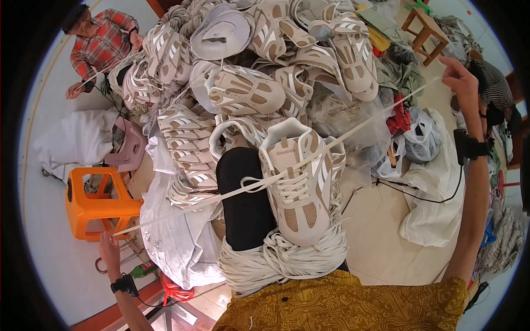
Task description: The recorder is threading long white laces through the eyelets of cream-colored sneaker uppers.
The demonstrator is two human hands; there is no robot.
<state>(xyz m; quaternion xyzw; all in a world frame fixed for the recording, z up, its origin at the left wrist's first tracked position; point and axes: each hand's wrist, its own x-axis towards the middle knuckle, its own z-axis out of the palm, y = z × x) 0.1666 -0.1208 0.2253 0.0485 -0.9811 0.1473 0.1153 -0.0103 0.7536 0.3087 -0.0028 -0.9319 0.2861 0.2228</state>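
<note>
A long cream shoelace is pulled taut across the view, between my widely spread hands. My left hand, low at the left, is closed on one end. Up at the right, my right hand pinches the other end, its index finger raised. The lace crosses over a beige and white sneaker upper that stands toe toward me, part of its front threaded. Beside that upper is a rounded black form; I cannot tell what it is. Under both lies a thick bundle of cream laces on my lap.
A large heap of similar sneaker uppers rises ahead. On the left are an orange stool, a pink basin and a person in a checked shirt. Plastic bags and a wooden stool stand right. Another person is partly visible there.
</note>
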